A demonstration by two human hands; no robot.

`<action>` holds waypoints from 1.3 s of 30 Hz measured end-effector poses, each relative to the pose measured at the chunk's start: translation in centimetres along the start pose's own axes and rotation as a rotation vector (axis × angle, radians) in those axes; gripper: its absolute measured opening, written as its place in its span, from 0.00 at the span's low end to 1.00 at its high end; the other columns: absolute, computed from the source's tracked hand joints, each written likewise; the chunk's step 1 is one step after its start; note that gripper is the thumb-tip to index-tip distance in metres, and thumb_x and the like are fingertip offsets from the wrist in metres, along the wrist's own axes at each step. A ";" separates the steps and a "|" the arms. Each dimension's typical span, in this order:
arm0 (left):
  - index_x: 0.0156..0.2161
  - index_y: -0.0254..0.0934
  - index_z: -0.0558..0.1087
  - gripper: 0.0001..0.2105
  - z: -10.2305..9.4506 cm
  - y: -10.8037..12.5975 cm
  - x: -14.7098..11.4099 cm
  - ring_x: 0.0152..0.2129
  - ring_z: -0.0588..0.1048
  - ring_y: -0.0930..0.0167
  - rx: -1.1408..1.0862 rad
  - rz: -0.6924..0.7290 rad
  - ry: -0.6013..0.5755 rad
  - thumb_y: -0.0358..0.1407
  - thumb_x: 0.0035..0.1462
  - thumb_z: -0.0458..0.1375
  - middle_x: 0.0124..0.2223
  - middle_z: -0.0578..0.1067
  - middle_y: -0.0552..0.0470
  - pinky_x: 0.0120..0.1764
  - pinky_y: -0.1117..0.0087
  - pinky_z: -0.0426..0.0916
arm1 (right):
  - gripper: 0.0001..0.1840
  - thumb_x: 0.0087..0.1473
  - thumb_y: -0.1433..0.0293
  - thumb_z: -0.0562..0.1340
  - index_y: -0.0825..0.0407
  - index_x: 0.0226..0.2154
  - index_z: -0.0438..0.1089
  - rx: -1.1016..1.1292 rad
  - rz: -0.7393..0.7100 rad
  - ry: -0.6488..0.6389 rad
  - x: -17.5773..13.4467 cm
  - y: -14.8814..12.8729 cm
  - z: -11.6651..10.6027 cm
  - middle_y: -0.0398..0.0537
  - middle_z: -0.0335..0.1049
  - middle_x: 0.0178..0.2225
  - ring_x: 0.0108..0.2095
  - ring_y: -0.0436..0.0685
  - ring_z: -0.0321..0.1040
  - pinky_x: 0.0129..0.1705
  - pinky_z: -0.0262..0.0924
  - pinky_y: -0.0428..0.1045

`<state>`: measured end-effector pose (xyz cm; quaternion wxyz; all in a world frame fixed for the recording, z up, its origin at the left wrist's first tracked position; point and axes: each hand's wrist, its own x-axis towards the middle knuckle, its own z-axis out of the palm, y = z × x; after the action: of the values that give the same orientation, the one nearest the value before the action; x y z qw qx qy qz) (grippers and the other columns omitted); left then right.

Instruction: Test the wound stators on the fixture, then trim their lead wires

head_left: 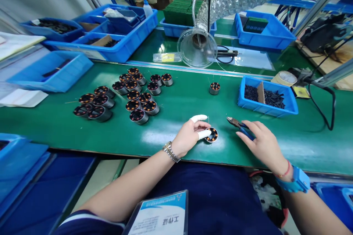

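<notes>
Near the front edge of the green bench, my left hand (190, 134) grips a motor stator (212, 135), a metal ring with copper windings and thin wires. White covers sit on its thumb and a fingertip. To the right, my right hand (261, 143) is closed around the blue handles of a pair of cutting pliers (239, 125). The jaws point left toward the stator and are apart from it. Another stator (214, 88) with wires sticking up stands alone farther back. Several more stators (138, 116) stand in groups on the left.
A blue bin (267, 111) with black tubing pieces stands right of centre. Above the bench hangs a clear extraction funnel (197, 53) on a silver duct. Blue trays (49, 71) line the left, and a cable (328, 117) loops at the right.
</notes>
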<state>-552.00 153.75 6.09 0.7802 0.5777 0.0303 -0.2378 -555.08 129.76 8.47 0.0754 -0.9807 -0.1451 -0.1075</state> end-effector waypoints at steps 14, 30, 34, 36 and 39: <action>0.29 0.33 0.73 0.09 0.8 -0.3 1.2 0.29 0.73 0.72 -0.040 0.031 0.086 0.33 0.39 0.64 0.30 0.76 0.52 0.37 0.70 0.65 | 0.23 0.55 0.55 0.53 0.53 0.46 0.64 -0.055 -0.122 -0.035 0.3 -2.4 0.0 0.54 0.65 0.39 0.38 0.59 0.62 0.37 0.58 0.53; 0.28 0.33 0.74 0.08 1.0 -0.2 1.3 0.28 0.72 0.72 0.000 0.046 0.084 0.34 0.39 0.64 0.29 0.75 0.51 0.35 0.71 0.64 | 0.22 0.55 0.55 0.52 0.54 0.45 0.65 -0.056 -0.129 -0.026 1.0 -3.1 0.2 0.54 0.66 0.37 0.37 0.59 0.62 0.35 0.56 0.52; 0.29 0.32 0.74 0.08 0.9 -0.3 1.3 0.28 0.72 0.72 0.009 0.056 0.073 0.34 0.40 0.64 0.30 0.75 0.51 0.35 0.71 0.64 | 0.22 0.55 0.55 0.52 0.54 0.44 0.65 -0.053 -0.134 -0.025 1.1 -3.0 0.1 0.54 0.66 0.37 0.36 0.58 0.62 0.35 0.57 0.51; 0.29 0.32 0.74 0.08 0.8 -0.3 1.3 0.29 0.72 0.72 0.018 0.060 0.072 0.34 0.40 0.64 0.30 0.75 0.50 0.36 0.71 0.64 | 0.22 0.55 0.55 0.52 0.54 0.44 0.65 -0.053 -0.136 -0.026 1.1 -3.0 0.1 0.53 0.66 0.37 0.36 0.58 0.62 0.35 0.57 0.51; 0.29 0.32 0.74 0.09 0.8 -0.3 1.3 0.29 0.72 0.72 0.025 0.062 0.073 0.35 0.40 0.64 0.30 0.76 0.50 0.36 0.70 0.65 | 0.21 0.55 0.56 0.53 0.54 0.44 0.65 -0.057 -0.139 -0.034 1.1 -3.0 0.1 0.53 0.66 0.36 0.36 0.58 0.62 0.35 0.57 0.51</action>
<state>-551.14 152.54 5.67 0.7783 0.5964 0.0379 -0.1928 -554.97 132.89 9.00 0.0372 -0.9717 -0.2109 -0.0998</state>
